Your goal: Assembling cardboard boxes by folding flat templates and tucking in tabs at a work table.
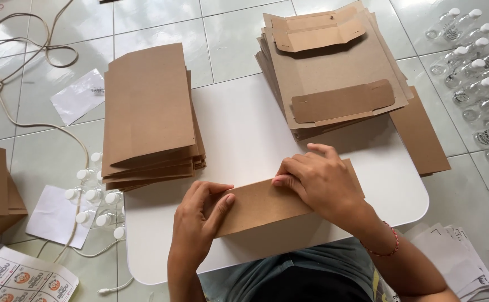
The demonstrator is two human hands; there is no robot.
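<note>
Now both hands press a folded kraft cardboard blank (267,202) flat on the low white table (244,128).

Left hand (197,221) and right hand (320,182) lie spread, palms down, apparently to crease it; folded stack (146,112) and flat stack (334,72) sit within reach, small clear bottles (479,72) on the tiled floor (160,17).

The left hand (197,221) is laid flat near the body, fingers stretched rightward, thumb spread. The right hand (320,182) is pressed palm-down further right, fingers curled leftward, forearm angled back toward the near right.
</note>
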